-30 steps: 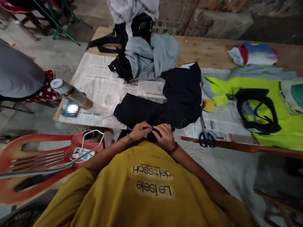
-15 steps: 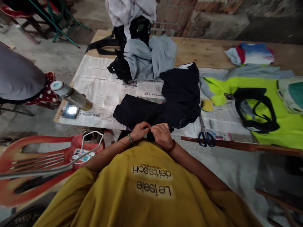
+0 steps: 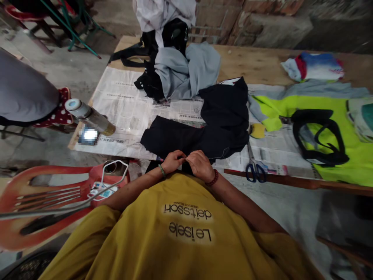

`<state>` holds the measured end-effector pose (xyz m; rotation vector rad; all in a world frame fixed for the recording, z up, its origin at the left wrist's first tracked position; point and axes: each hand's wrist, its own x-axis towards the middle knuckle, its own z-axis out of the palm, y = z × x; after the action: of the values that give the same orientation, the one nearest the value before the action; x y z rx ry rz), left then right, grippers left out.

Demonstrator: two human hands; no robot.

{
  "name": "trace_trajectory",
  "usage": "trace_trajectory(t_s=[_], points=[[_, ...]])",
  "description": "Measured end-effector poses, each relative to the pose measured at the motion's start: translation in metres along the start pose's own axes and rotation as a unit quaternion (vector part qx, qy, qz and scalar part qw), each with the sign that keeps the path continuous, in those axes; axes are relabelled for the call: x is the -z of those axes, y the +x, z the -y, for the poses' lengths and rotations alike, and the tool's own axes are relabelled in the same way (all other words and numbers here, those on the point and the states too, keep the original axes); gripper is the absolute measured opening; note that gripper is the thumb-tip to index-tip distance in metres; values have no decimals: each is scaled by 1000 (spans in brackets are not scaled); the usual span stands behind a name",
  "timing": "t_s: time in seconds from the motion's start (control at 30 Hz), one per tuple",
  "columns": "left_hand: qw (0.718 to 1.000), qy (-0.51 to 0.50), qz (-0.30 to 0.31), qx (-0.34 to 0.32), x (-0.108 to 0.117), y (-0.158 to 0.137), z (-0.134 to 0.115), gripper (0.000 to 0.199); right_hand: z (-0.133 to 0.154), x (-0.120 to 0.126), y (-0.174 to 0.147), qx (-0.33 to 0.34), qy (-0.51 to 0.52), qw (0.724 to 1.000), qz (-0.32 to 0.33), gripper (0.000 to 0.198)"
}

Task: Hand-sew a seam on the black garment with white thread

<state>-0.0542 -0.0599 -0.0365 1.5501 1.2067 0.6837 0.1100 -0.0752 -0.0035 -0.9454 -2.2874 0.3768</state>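
Observation:
My left hand (image 3: 172,161), with a green bead bracelet at its wrist, is closed in a pinch at the table's near edge. Its fingertips meet those of my right hand (image 3: 200,165), which wears a red bead bracelet and is pinched too. Whatever lies between the fingertips is too small to make out. Just beyond both hands a dark navy garment (image 3: 186,136) lies bent over newspaper (image 3: 122,101), its near edge close to my fingers. Blue-handled scissors (image 3: 255,171) rest right of my right hand, handles over the edge, near a yellow piece (image 3: 257,130).
At the left stand a bottle (image 3: 90,116) and a blurred-out device (image 3: 88,135). A red plastic chair (image 3: 43,171) is below them. Grey cloth (image 3: 201,70) and a black bag (image 3: 175,35) lie behind. Neon-yellow clothing (image 3: 303,103) with a black strap (image 3: 297,144) covers the right.
The whole view has shifted slightly, so the table's things appear a little further right. My hands keep the same pinch, fingertips together; the garment has not visibly moved.

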Motion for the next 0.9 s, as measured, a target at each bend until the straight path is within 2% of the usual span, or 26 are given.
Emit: trace_trajectory(t_s=[0.07,0.13,0.17,0.2,0.27,0.33,0.37,0.4,0.43,0.47,0.53,0.6,0.63,0.67,0.73,0.77,0.9], points=[[1000,5,-5,2,-2,1,1,7,6,8,9,-35,36,999,-1,17],[1000,-4,-1,3,-3,2,1,8,8,16,18,-126,114,985,2,16],[1000,-10,1,2,-2,1,1,9,7,19,23,-188,176,966,0,18],[1000,-15,3,0,-2,1,1,10,5,22,27,-252,249,935,-4,21],[1000,-23,8,-8,0,1,1,11,0,26,34,-347,400,848,-9,29],[999,-31,12,-14,1,1,2,11,-4,29,39,-390,505,770,-12,34],[999,-36,15,-15,1,1,3,11,-4,30,42,-395,532,749,-13,35],[999,-42,18,-15,1,1,3,11,-4,31,44,-392,544,742,-14,34],[999,-48,21,-14,1,1,4,11,-4,32,47,-381,542,749,-17,32],[998,-51,22,-13,1,1,5,11,-3,33,49,-362,526,769,-24,31],[998,-51,20,-13,0,2,6,11,-5,36,53,-300,443,844,-22,26],[999,-43,21,-17,1,3,6,10,-14,43,58,-190,313,930,19,21],[999,-40,23,-20,1,3,6,10,-20,49,61,-123,244,960,53,17],[999,-38,27,-23,2,3,7,11,-28,55,64,-58,179,978,90,15],[998,-34,36,-25,3,3,7,11,-45,69,71,40,66,988,137,19],[998,-32,38,-23,3,3,7,12,-54,76,76,69,17,987,146,22],[999,-26,35,-4,2,3,9,12,-84,100,95,140,-127,972,140,23]])
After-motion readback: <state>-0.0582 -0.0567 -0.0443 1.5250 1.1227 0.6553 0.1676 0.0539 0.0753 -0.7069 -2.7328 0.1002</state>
